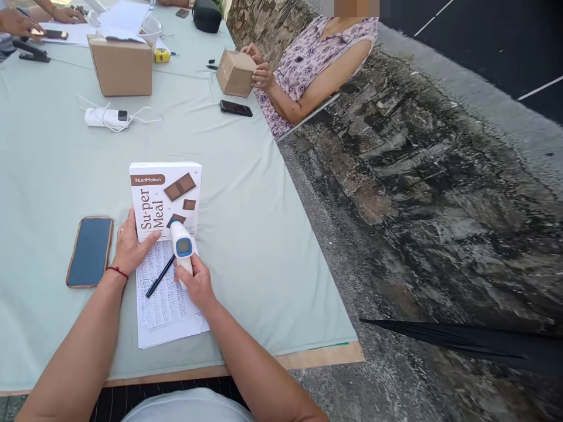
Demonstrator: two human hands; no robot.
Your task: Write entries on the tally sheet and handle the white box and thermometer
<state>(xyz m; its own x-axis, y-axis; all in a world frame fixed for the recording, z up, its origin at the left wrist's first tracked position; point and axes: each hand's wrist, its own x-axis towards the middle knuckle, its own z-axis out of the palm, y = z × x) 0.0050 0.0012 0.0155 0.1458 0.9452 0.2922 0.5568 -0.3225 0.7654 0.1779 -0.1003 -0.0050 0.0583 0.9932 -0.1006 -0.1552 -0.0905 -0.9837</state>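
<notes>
My left hand [131,245] grips the lower left side of a white box [152,202] printed "NutriMotion Su-per Meal", with its thumb on the front. My right hand [199,282] is closed around the handle of a white and blue infrared thermometer [180,232]. The thermometer's head overlaps the box's lower right corner; whether they touch, I cannot tell. Beneath both hands lie handwritten paper sheets [162,316], with a black pen [159,278] resting on top. A smartphone [90,252] in a brown-edged case lies left of my left hand, its screen dark.
A pale green cloth [246,246] covers the table. Farther back stand a cardboard box [123,67], a white device with a cable [105,117] and a black phone [236,108]. At the right edge, a person [308,76] holds a smaller carton [233,76]. Other hands [65,14] show top left.
</notes>
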